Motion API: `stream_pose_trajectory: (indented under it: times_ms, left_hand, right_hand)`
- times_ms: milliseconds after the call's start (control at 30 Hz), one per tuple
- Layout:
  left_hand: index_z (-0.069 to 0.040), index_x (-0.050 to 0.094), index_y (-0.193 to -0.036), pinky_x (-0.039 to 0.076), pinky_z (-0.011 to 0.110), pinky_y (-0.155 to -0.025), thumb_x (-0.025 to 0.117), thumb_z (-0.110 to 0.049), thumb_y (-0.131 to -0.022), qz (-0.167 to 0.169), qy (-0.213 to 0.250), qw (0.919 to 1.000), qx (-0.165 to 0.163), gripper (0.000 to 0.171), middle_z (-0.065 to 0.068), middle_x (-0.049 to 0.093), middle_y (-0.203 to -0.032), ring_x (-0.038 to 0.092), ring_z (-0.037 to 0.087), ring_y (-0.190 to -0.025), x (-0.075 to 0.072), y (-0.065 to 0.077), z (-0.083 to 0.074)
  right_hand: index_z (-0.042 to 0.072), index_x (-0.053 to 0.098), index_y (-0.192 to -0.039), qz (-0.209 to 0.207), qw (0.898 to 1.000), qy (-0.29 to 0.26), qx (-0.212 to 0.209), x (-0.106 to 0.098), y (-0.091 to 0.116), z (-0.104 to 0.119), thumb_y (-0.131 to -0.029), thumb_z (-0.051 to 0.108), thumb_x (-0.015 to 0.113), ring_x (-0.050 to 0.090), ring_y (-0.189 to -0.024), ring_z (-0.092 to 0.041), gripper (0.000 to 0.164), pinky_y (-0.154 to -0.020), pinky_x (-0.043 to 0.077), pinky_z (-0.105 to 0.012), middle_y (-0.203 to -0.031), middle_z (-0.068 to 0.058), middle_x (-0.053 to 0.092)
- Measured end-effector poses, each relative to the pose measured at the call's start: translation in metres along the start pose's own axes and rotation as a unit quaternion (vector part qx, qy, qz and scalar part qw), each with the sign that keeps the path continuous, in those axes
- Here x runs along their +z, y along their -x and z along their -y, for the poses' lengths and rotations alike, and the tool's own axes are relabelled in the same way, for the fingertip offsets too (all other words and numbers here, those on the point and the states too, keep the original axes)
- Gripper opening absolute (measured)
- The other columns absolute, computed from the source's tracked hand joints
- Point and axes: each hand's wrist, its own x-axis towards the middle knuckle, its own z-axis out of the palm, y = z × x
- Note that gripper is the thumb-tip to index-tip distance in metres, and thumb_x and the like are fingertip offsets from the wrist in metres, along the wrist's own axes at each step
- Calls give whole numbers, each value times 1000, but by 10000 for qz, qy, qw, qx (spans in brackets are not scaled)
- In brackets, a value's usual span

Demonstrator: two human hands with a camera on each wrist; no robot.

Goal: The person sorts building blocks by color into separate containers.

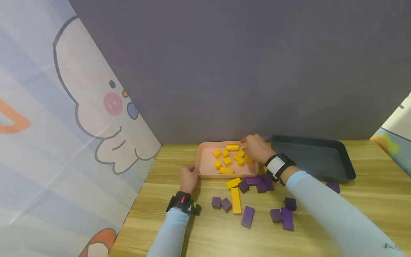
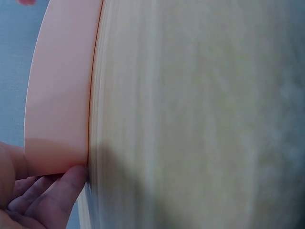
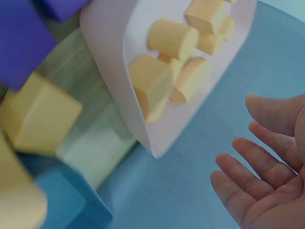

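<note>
A pink tray (image 1: 205, 160) with several yellow blocks (image 1: 227, 161) inside stands against the dark back panel. My left hand (image 1: 188, 179) is at its near left corner. In the left wrist view, the fingers and thumb of the left hand (image 2: 45, 200) pinch the tray corner (image 2: 57, 152). My right hand (image 1: 258, 149) is over the tray's far right corner. In the right wrist view, the right hand (image 3: 267, 186) has its fingers spread, holds nothing and appears apart from the pink tray (image 3: 107, 62).
A dark tray (image 1: 308, 157) stands right of the pink one. Near the trays lie a long yellow block (image 1: 236, 201), a shorter yellow block (image 1: 233, 183) and several purple blocks (image 1: 248, 216). The grey panel (image 1: 224, 71) closes off the table's back; a cartoon-printed sheet (image 1: 80, 89) borders the left.
</note>
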Motion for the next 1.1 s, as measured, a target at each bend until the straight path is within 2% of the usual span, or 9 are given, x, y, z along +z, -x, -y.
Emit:
stream_pose_trajectory:
  times_ms: [100,267,333,500,633,700,767,867,1100]
  left_hand:
    - [6,78,-105,46,26,-53,64,-8,-93,99,40,9999,24,24,15,76,-82,60,16,-62,-2,0,-2]
    - [6,79,-103,45,26,-54,64,-8,-94,339,-104,9993,-117,22,16,76,-85,60,18,-64,-8,-3,-6]
    - [5,79,-103,46,25,-56,65,-8,-94,377,-250,9988,-193,22,17,77,-90,62,19,-68,-10,-5,-8]
    - [5,80,-104,48,26,-59,66,-7,-91,347,-455,9979,-311,21,20,79,-97,66,24,-74,-14,-5,-15]
    - [5,79,-104,48,26,-58,66,-6,-90,345,-492,9976,-343,23,20,79,-96,67,24,-73,-14,-5,-20]
    - [5,79,-105,48,26,-58,65,-6,-90,320,-532,9975,-344,23,21,79,-97,67,24,-74,-14,-4,-21]
    - [6,78,-105,48,26,-59,65,-6,-90,289,-579,9974,-323,24,22,79,-99,68,26,-76,-15,-4,-23]
    - [6,78,-105,49,25,-60,65,-7,-90,275,-680,9970,-247,25,22,79,-101,69,26,-78,-17,-3,-25]
    - [5,78,-108,51,26,-58,66,-7,-90,371,-743,9961,-297,25,19,80,-91,71,22,-71,-19,-2,-28]
  right_hand:
    - [-2,68,-132,133,9999,27,17,-17,14,1,-96,12,70,65,-87,-24,38,-65,51,-28,-128,-21,72]
    - [-1,69,-131,237,9993,283,-95,-41,38,-2,-96,13,70,66,-87,-25,37,-73,56,-35,-128,-20,72]
    - [-1,69,-130,262,9988,369,-158,-48,49,-7,-96,11,71,66,-83,-20,37,-71,56,-32,-130,-22,71]
    - [-1,67,-135,572,9974,429,-52,-55,75,-19,-95,11,71,52,-58,-14,41,-53,45,-27,-120,-24,72]
    - [0,66,-136,630,9951,740,-162,-47,92,-32,-94,10,73,68,-83,-23,44,-74,60,-42,-129,-22,71]
    - [-1,66,-135,574,9933,949,-334,-41,98,-39,-92,8,74,71,-108,-34,45,-94,59,-51,-136,-24,68]
    - [-2,66,-135,504,9908,1154,-487,-34,103,-48,-89,6,76,65,-124,-43,48,-103,54,-57,-139,-27,65]
    - [-2,66,-135,480,9890,1301,-522,-25,108,-58,-86,5,79,59,-131,-50,51,-105,50,-62,-143,-31,60]
    - [2,66,-136,417,9862,1482,-604,-13,112,-67,-83,4,82,59,-132,-51,56,-105,50,-62,-146,-30,58]
